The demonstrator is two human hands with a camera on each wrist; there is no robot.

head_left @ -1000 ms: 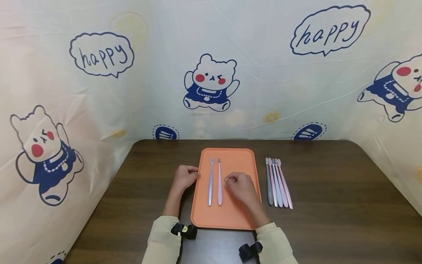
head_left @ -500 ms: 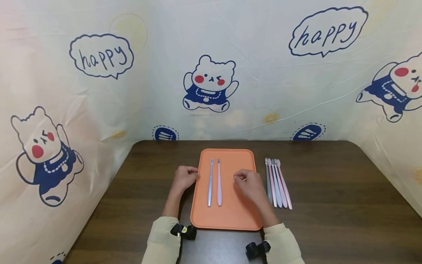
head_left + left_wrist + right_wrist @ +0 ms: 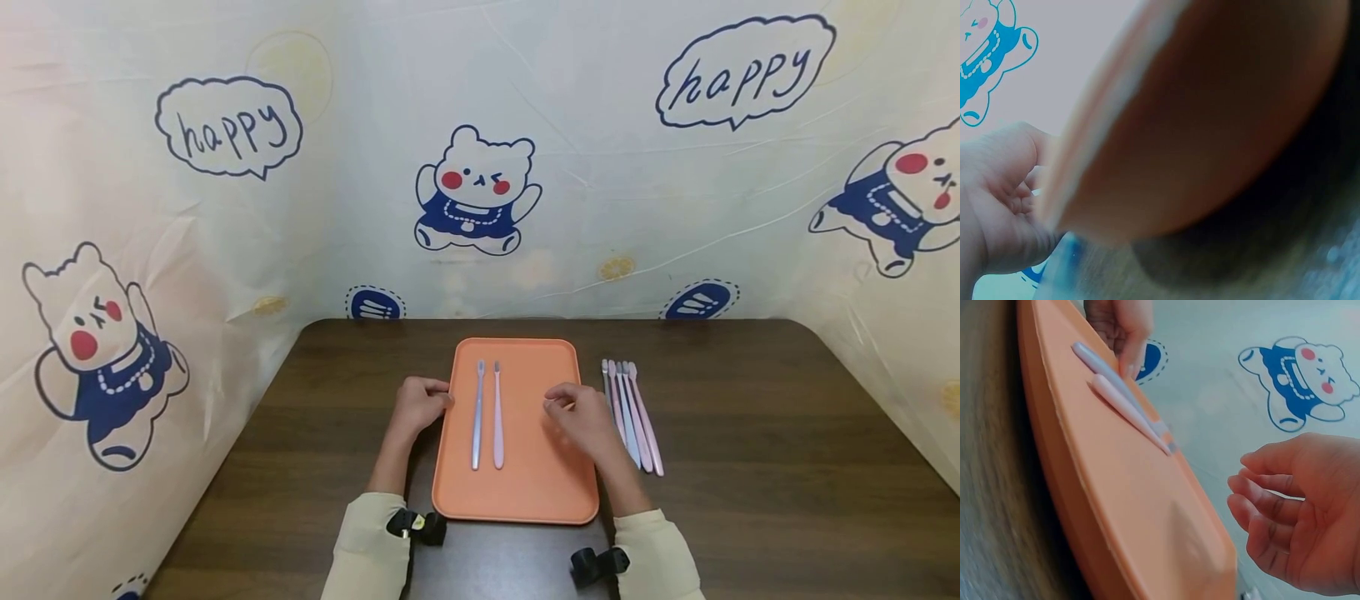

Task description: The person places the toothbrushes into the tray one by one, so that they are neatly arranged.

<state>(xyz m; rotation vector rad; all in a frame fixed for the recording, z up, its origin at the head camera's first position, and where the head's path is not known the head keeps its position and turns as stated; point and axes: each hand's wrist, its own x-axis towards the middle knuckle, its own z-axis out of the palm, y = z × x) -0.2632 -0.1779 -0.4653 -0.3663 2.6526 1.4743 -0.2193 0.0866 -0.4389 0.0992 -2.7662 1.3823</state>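
An orange tray (image 3: 536, 492) lies on the table, bearing a blue toothbrush (image 3: 477, 425) and a pink toothbrush (image 3: 498, 429) side by side, heads toward the far end. My left hand (image 3: 422, 406) holds the tray's left rim, fingertips right at the edge. Over the tray's right side hovers my right hand (image 3: 581, 414), its fingers loosely bent around nothing, as the right wrist view of the same hand (image 3: 1297, 515) confirms. Several more toothbrushes (image 3: 643, 425), pink, blue and grey, lie in a row right of the tray, partly hidden by my right hand and wrist.
The dark wooden table (image 3: 765, 467) extends to both sides. A pale cloth (image 3: 600, 200) printed with bears and "happy" bubbles stands behind it and along the sides. A grey surface (image 3: 502, 558) shows below the tray's near edge.
My right hand has moved to the right, away from the pink toothbrush and toward the row beside the tray. The left hand and both toothbrushes on the tray have stayed put.
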